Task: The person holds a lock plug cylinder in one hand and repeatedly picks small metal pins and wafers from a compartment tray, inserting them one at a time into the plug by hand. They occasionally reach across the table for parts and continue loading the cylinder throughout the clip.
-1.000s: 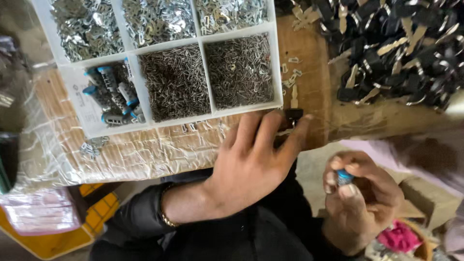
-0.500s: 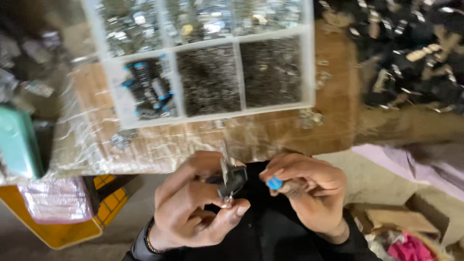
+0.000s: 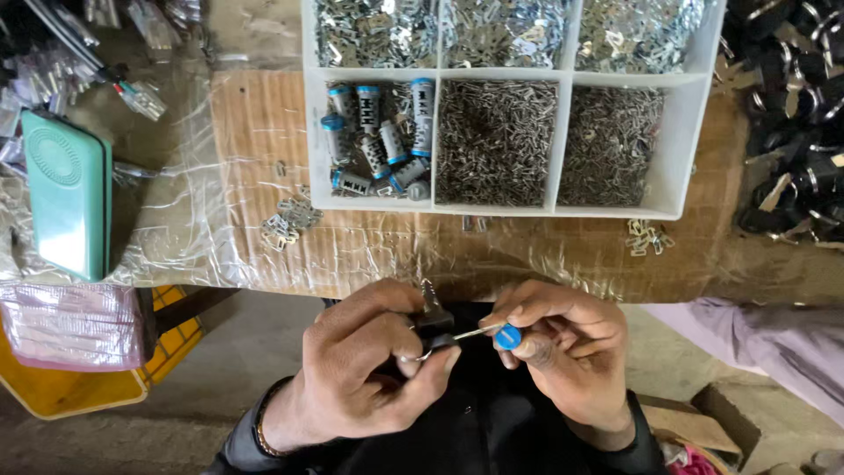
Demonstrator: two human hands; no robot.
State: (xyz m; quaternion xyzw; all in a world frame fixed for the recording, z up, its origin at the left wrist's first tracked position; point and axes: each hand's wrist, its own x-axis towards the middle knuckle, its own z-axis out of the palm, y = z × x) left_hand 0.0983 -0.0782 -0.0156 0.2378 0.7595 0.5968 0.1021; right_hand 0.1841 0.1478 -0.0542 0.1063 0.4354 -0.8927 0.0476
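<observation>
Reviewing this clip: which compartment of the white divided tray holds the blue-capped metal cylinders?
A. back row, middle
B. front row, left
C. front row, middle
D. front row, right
B: the blue-capped cylinders lie in the left compartment of the white tray's row nearest the person; the two beside it hold small dark pins.

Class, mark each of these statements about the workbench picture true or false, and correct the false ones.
1. The left hand grips a small black part. True.
2. The right hand holds a red-capped tool. False: the blue-capped tool has a thin metal shaft.
3. The white divided tray sits on the bench. True.
4. The blue-ended cylinders lie loose outside the tray. False: they fill one compartment.
5. A green case lies at the left. True.
</observation>
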